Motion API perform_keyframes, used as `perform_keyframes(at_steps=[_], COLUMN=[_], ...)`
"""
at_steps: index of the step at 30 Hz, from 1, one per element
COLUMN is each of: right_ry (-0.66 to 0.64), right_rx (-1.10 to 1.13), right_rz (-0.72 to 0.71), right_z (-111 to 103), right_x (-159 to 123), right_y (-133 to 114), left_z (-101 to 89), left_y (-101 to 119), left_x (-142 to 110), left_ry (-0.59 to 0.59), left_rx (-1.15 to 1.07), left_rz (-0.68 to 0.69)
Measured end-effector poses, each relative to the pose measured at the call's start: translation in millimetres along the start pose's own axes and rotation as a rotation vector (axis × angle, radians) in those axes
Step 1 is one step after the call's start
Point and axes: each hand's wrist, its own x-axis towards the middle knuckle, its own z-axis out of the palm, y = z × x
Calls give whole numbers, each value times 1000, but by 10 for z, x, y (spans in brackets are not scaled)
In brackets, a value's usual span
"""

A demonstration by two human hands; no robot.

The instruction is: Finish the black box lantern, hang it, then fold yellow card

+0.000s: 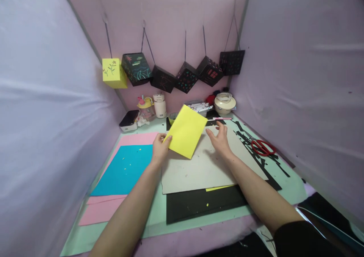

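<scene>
A flat yellow sheet of card or foam (187, 131) is held up at a tilt by my left hand (161, 147), thumb on its front at the lower left corner. My right hand (219, 137) is just right of the sheet, fingers spread, with nothing in it. Under both hands lies a large pale grey board (196, 175), with small scraps on it. Beneath that board a black sheet (199, 209) and a yellow strip edge (220, 188) show.
Blue (122, 169) and pink (105, 211) sheets lie at left. Red-handled scissors (263, 147) rest among black strips (280, 166) at right. Behind stand a white bottle (160, 106), a lidded bowl (225, 103) and a phone-like black object (129, 118). Several decorated boxes (162, 78) hang above.
</scene>
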Motion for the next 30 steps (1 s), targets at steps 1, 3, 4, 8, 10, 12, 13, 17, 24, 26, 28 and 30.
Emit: perform_keyframes(at_steps=[1,3,4,8,10,12,13,17,24,26,28,30], right_ry=[-54,-252,-359,-500,-516,-598,-656,-752,-594,-569,-554,-533], right_rx=[106,316,406,597,610,602,599,598,433,420,414,411], right_rz=[62,170,198,133,102,93,91,83,40,26,11,-3], right_z=[5,36,58,101,66,11,-14,-42,-11,-15,-21,-27], right_x=[0,-30,-58,-164,-180,-178,-176,-190,-182,-174,-170,-167], right_y=[-13,-45,-63,-131,-156,-174,-181,-191,-139,-129,-131,-143], left_z=[18,72,102,149,91,-4,-50,-101,70,70,60,51], left_y=[0,3,7,57,93,118,122,97,65,59,46,30], left_x=[-8,-48,-74,-156,-159,-142,-132,-112,-121,-114,-106,-106], left_ry=[12,15,8,-78,-207,-414,-508,-577,-300,-298,-307,-309], left_rx=[-79,-212,-266,-396,-427,-465,-491,-577,-725,-753,-772,-779], left_rz=[-16,-41,-51,-102,-162,-280,-340,-409,-317,-325,-332,-337])
